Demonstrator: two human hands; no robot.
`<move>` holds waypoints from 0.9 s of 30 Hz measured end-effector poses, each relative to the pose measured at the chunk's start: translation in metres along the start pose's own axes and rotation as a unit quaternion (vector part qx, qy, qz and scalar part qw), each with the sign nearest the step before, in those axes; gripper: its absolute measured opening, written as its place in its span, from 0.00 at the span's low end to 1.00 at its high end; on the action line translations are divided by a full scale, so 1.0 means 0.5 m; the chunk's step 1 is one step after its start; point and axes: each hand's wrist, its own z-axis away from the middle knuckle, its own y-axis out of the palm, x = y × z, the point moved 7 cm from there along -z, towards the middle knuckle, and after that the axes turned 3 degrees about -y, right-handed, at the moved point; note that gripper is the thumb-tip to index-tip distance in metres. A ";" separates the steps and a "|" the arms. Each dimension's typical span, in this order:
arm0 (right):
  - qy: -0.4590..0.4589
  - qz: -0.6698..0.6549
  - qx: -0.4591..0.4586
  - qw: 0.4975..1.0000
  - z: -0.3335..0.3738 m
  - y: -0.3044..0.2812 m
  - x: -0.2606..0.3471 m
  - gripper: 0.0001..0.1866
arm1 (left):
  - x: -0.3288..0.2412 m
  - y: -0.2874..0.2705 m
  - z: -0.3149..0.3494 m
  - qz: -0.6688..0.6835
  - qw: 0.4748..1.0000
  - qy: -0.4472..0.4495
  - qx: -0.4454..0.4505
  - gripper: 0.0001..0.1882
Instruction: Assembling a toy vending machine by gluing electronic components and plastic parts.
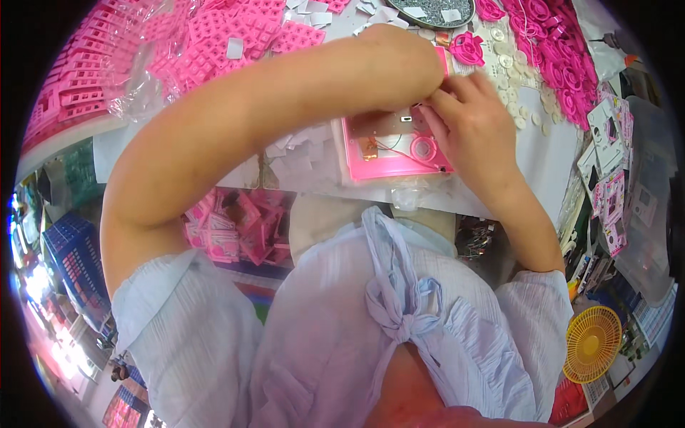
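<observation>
A pink plastic casing (357,171) lies open at the table's front edge, with thin wires, a round pink ring (423,148) and a small dark slotted part inside. My left arm reaches across over it. The left hand (408,64) is bent down above the casing's far side, its fingers hidden behind the hand itself. At the casing's right side is my right hand (477,121), fingers curled and thumb drawn in toward the left hand. Whatever sits between its fingertips is too small or hidden to name.
Pink gridded plastic pieces (214,43) pile up at the far left. A round tray of small metal parts (435,11) stands at the back. Whitish discs (510,71) and pink ring-shaped parts (564,64) lie right. A yellow basket (592,344) is lower right, a blue crate (75,264) left.
</observation>
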 end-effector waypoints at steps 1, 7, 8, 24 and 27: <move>-0.023 0.013 0.014 1.000 -0.011 -0.004 0.004 0.05 | 0.009 0.007 -0.010 0.007 1.000 -0.013 -0.009 0.07; -0.069 -0.013 0.067 0.995 -0.037 0.021 -0.016 0.10 | 0.059 0.007 -0.042 0.105 0.993 0.047 0.003 0.14; -0.064 -0.044 0.066 0.995 -0.037 0.023 -0.025 0.10 | 0.076 0.022 -0.054 0.135 0.991 0.009 0.019 0.11; -0.173 -0.084 0.035 0.981 -0.028 0.033 -0.033 0.10 | 0.104 0.053 -0.042 0.215 0.971 -0.081 -0.070 0.10; -0.174 -0.070 0.053 0.981 -0.030 0.029 -0.028 0.10 | 0.102 0.043 -0.041 0.193 0.973 -0.110 -0.061 0.11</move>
